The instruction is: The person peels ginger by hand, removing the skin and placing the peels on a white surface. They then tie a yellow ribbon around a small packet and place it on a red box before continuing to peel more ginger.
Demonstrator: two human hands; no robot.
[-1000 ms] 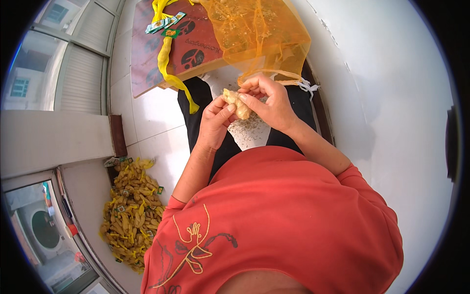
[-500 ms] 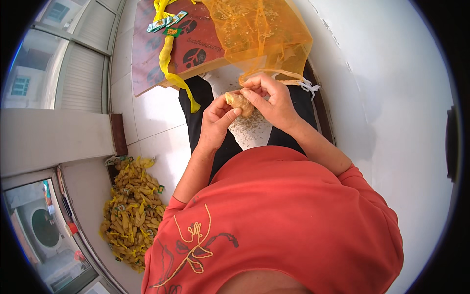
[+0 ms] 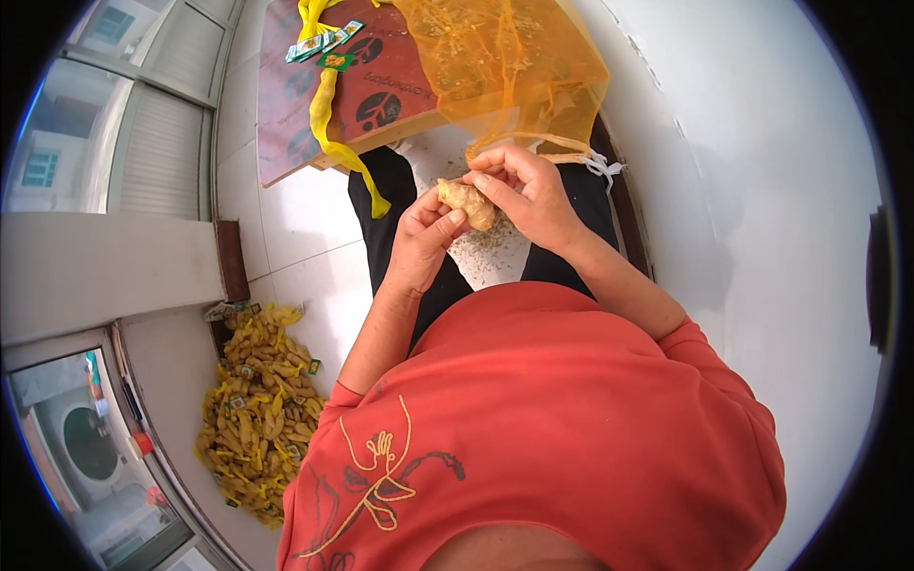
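A knobby, pale brown piece of ginger root [image 3: 468, 204] is held over the gap between my knees. My left hand [image 3: 421, 240] grips its left end, the thumb pressed along the near side and the other fingers partly hidden behind. On the ginger's upper right side lie the closed thumb and fingertips of my right hand [image 3: 533, 200]. Beyond my hands, an orange mesh bag [image 3: 519, 71] spreads over the reddish board tabletop [image 3: 286, 119] and drapes past its near edge. Whatever the mesh contains looks like small crumbs and bits.
A yellow net sleeve [image 3: 327, 119] hangs off the table's near edge, beside small printed labels [image 3: 328, 42]. On the floor at left lies a heap of ginger in yellow nets [image 3: 257, 409]. Dirt crumbs [image 3: 487, 249] dot the floor between my legs. A white wall [image 3: 762, 190] rises at right.
The ginger has turned slightly in my fingers, so its pale yellow end shows less and more of its brown side faces up. Both hands stay nearly in place.
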